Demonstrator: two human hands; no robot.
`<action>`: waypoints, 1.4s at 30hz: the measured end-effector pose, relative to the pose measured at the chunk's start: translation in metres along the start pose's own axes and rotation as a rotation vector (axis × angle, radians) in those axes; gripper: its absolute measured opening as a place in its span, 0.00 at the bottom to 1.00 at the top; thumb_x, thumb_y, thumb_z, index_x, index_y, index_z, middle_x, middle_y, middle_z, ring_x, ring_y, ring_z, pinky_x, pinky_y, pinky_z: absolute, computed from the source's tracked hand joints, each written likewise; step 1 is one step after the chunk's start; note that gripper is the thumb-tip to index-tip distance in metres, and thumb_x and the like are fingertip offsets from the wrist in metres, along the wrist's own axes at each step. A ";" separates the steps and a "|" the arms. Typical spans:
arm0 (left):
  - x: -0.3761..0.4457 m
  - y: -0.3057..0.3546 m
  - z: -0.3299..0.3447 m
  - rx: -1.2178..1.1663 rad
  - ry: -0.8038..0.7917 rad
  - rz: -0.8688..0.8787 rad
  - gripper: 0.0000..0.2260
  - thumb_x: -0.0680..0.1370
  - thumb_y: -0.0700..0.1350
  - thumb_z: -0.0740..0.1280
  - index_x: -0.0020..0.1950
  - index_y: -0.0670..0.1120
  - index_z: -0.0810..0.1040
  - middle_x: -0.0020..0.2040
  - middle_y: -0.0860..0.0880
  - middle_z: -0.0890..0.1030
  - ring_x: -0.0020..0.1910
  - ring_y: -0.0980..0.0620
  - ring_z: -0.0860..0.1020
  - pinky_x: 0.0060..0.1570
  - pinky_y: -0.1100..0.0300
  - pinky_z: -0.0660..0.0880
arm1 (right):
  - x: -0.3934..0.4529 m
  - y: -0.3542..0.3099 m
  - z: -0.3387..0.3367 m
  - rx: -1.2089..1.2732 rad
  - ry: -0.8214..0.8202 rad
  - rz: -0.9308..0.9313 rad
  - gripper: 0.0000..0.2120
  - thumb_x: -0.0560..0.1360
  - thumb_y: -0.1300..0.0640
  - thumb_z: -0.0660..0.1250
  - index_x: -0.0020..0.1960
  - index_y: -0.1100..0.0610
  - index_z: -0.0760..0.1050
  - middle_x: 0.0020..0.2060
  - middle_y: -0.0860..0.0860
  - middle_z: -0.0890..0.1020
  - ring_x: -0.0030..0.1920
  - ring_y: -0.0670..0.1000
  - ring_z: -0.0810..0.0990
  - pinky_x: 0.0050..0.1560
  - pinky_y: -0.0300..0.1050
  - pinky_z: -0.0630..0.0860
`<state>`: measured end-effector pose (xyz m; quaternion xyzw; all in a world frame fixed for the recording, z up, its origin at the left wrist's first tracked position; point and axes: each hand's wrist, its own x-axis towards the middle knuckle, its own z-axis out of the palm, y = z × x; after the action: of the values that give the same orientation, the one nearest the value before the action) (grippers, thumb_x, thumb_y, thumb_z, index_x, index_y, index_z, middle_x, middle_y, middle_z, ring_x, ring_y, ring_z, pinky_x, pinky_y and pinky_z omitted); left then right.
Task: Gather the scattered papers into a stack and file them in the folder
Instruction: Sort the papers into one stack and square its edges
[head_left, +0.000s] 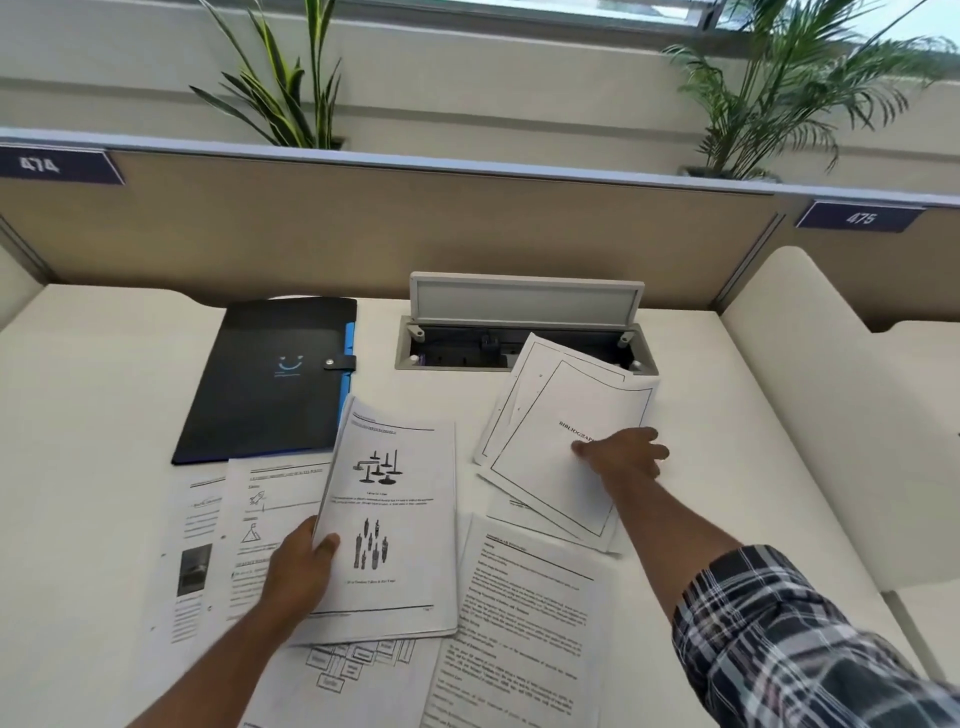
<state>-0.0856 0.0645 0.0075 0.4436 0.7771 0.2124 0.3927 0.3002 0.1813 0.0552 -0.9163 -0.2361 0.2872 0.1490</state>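
I am holding a small stack of printed sheets (392, 519) in my left hand (301, 566), thumb curled over the front page with the valve drawings and fingers hidden underneath, so the stack is lifting slightly off the white table (104, 405). My right hand (623, 451) is reaching out and pressing down on the bibliography page (566, 447), fingers spread fairly flat on the paper and not curled round it; the plaid sleeve (800, 639) is pushed up my forearm. That bordered page is lying askew on top of another bordered sheet (524, 384), whose far corner is overhanging the open cable box (467, 343) set into the table, its lid standing upright. More papers are lying loose: a dense text page (524, 623) near me between my arms, a flowchart sheet (358, 665) partly under the stack, and two illustrated pages (249, 514) overlapping beneath my left wrist. The black folder (270, 379) is lying closed on the far left of the table, its snap strap fastened and a blue edge showing, its near corner touching the papers. Beyond the beige partition (363, 228) two potted plants (280, 88) are standing
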 end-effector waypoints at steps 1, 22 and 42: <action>0.000 -0.001 -0.001 -0.002 -0.003 0.000 0.18 0.83 0.44 0.61 0.72 0.43 0.71 0.67 0.41 0.77 0.65 0.39 0.74 0.66 0.44 0.70 | 0.000 0.000 0.001 0.009 -0.007 -0.009 0.53 0.65 0.48 0.84 0.75 0.63 0.54 0.71 0.64 0.66 0.68 0.67 0.73 0.63 0.60 0.75; -0.011 -0.006 -0.012 -0.091 -0.060 -0.011 0.19 0.82 0.43 0.62 0.73 0.43 0.70 0.68 0.43 0.76 0.66 0.41 0.74 0.67 0.47 0.70 | -0.018 0.032 -0.014 0.905 -0.419 0.006 0.25 0.68 0.68 0.79 0.64 0.68 0.78 0.57 0.64 0.84 0.56 0.66 0.85 0.58 0.68 0.80; -0.038 0.005 -0.045 -0.359 -0.085 0.014 0.19 0.82 0.46 0.64 0.72 0.45 0.70 0.65 0.43 0.78 0.61 0.41 0.77 0.62 0.45 0.73 | -0.096 0.044 -0.023 1.134 -0.700 -0.452 0.23 0.73 0.68 0.73 0.68 0.62 0.77 0.61 0.58 0.85 0.60 0.56 0.85 0.54 0.46 0.84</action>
<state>-0.1075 0.0354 0.0540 0.3804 0.7062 0.3315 0.4967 0.2599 0.0918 0.0990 -0.4794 -0.2685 0.6061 0.5751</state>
